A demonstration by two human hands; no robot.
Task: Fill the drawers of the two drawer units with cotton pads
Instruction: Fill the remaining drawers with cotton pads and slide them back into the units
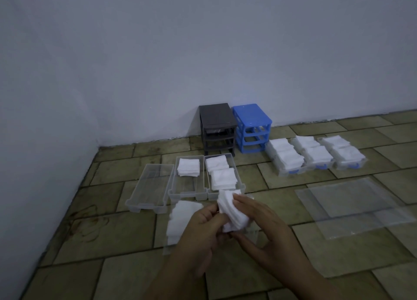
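Both my hands hold one fanned stack of white cotton pads (233, 211) above the floor: my left hand (203, 229) grips its lower left side, my right hand (268, 227) pinches its right side. Under them lies a clear bag of more cotton pads (180, 218). Just beyond stand three clear drawers: the left drawer (149, 187) holds no pads, the middle drawer (187, 194) holds one stack at its far end, the right drawer (240, 184) holds two stacks. The dark grey drawer unit (216, 128) and the blue drawer unit (252, 128) stand drawerless against the wall.
Three blue-handled drawers heaped with pads (313, 153) sit right of the blue unit. Flat clear plastic bags (352, 205) lie on the tiled floor at the right. A wall runs along the left and the back.
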